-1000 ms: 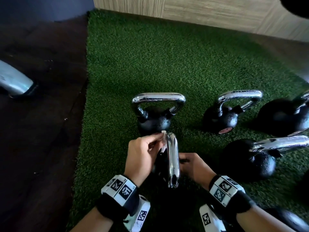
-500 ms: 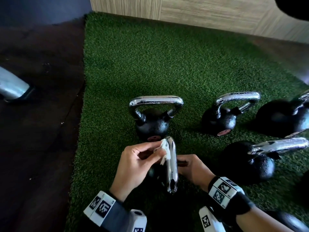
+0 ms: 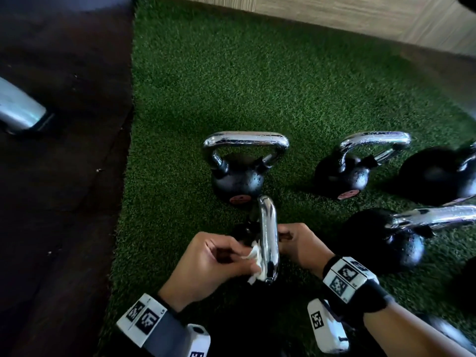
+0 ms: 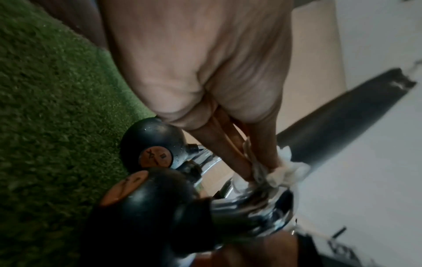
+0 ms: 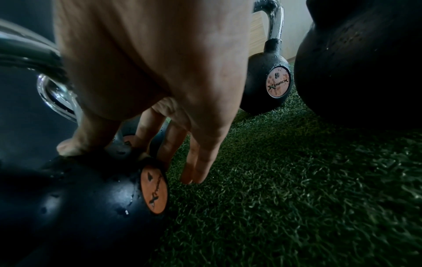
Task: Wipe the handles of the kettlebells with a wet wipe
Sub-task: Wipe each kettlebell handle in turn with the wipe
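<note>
The nearest black kettlebell (image 5: 80, 207) stands on green turf, its chrome handle (image 3: 269, 235) seen end-on in the head view. My left hand (image 3: 221, 258) pinches a crumpled white wet wipe (image 3: 255, 256) against the left side of that handle near its close end. In the left wrist view the wipe (image 4: 283, 173) sits bunched under my fingertips on the chrome handle (image 4: 262, 202). My right hand (image 3: 298, 243) rests on the kettlebell's right side. The right wrist view shows its thumb on the ball and its fingers (image 5: 196, 162) fairly straight, pointing down beside the orange label.
Another kettlebell (image 3: 239, 173) stands just behind the near one. Three more (image 3: 345, 173), (image 3: 438, 176), (image 3: 386, 240) crowd the right. Open turf (image 3: 231, 73) stretches to a wood-panelled wall (image 3: 360, 14). Dark flooring (image 3: 64, 176) with a silver object (image 3: 18, 109) lies left.
My left hand has slid the wipe along the handle from its far end toward the near end. The right hand has stayed in place.
</note>
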Motion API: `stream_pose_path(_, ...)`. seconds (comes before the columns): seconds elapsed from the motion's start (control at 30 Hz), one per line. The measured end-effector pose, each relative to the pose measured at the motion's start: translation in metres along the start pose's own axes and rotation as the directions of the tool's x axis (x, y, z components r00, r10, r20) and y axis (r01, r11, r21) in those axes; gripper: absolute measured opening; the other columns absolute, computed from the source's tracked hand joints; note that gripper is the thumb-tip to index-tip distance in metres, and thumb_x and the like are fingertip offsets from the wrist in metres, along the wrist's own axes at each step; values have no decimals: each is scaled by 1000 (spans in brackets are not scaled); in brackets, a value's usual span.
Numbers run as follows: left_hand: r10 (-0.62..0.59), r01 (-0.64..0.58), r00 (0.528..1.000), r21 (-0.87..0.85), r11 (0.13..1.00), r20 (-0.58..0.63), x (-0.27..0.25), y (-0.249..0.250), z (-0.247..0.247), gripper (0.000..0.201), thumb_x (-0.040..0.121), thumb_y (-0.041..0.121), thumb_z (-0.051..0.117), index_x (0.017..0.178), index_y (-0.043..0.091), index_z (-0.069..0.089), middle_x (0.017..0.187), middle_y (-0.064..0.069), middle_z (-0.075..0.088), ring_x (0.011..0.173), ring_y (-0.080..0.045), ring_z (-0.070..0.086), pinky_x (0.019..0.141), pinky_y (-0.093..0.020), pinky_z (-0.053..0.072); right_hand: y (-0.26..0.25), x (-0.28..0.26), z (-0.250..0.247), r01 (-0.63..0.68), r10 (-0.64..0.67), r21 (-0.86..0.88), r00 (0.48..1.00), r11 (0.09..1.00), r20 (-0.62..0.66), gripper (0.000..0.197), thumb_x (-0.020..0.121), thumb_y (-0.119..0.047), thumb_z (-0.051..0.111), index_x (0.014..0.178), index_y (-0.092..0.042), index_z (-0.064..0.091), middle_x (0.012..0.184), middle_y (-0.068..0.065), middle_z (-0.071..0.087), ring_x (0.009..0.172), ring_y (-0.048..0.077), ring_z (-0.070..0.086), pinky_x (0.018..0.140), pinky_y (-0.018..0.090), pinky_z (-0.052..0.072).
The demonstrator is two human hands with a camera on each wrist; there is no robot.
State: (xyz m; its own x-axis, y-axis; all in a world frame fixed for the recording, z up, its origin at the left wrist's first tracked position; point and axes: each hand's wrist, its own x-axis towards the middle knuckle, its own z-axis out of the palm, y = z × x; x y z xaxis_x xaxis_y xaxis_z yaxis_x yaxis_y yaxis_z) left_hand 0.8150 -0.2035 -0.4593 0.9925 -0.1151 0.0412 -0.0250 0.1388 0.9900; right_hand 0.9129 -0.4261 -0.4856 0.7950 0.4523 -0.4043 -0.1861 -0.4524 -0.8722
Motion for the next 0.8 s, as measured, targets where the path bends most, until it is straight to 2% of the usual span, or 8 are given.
stream_pose_path(0.1,13,-20,998,114,993,63,-8,-1,-3,13,74,32,91,84,30,84,88,3,81,83,-12,78,80,-23,58,3,1,0,-14,14,-3,1000,1000,-19,61,52,-68,85,103,-35,78,100,-6,79,98,15,74,98,48,54)
stream_pose_path(0.2,7,-18,998,184,983,64,-12,-3,-6,15,77,28,89,91,22,85,97,4,81,93,-16,78,87,-30,60,7,3,0,-15,14,-17,999,1000,-35,69,48,-75,83,106,-39,77,100,-9,79,98,12,74,98,47,55)
stream_pose_path(0.33,37,-40,999,313,949,15,-17,-14,-4,15,78,16,89,91,22,85,97,16,80,93,-6,77,87,-22,60,5,2,1,-18,15,-31,998,999,-65,57,50,-67,84,100,-40,78,96,-8,79,95,12,74,96,48,56)
stream_pose_path(0.47,40,-46,999,336,941,26,-18,-15,-5,17,81,34,84,97,35,83,100,21,79,96,-2,76,88,-19,59,-5,-2,1,-52,47,-58,996,997,-77,59,54,-60,81,105,-32,78,100,-8,78,100,11,72,98,43,55)
stream_pose_path(0.53,-27,14,999,316,949,36,-15,-13,-10,23,79,51,82,100,42,81,100,21,79,97,-2,75,89,-19,58,-13,-4,-3,-87,75,-164,994,983,-74,43,60,-58,81,98,-37,78,88,-16,77,84,-1,70,79,26,56)
stream_pose_path(0.6,-84,81,996,259,963,3,-10,-10,-15,27,77,52,82,102,41,81,100,16,80,97,-5,76,88,-19,58,-28,-7,-10,-144,110,-316,986,938,-123,22,72,-49,83,91,-43,76,79,-22,74,70,-8,64,59,11,45)
stream_pose_path(0.7,-92,96,995,104,990,-44,2,-1,-17,22,78,27,83,99,32,83,99,3,81,92,-10,77,83,-19,57,-49,-13,-27,-127,-41,-488,947,863,-320,13,80,-36,82,90,-42,76,88,-21,75,71,-15,61,54,3,42)
stream_pose_path(0.8,-101,91,992,-128,988,-78,11,11,-19,23,78,13,79,100,20,83,96,-8,80,86,-14,75,78,-23,60,-75,-28,-37,35,-279,-478,847,878,-452,14,81,-29,82,82,-42,77,77,-23,73,69,-12,64,61,5,46)
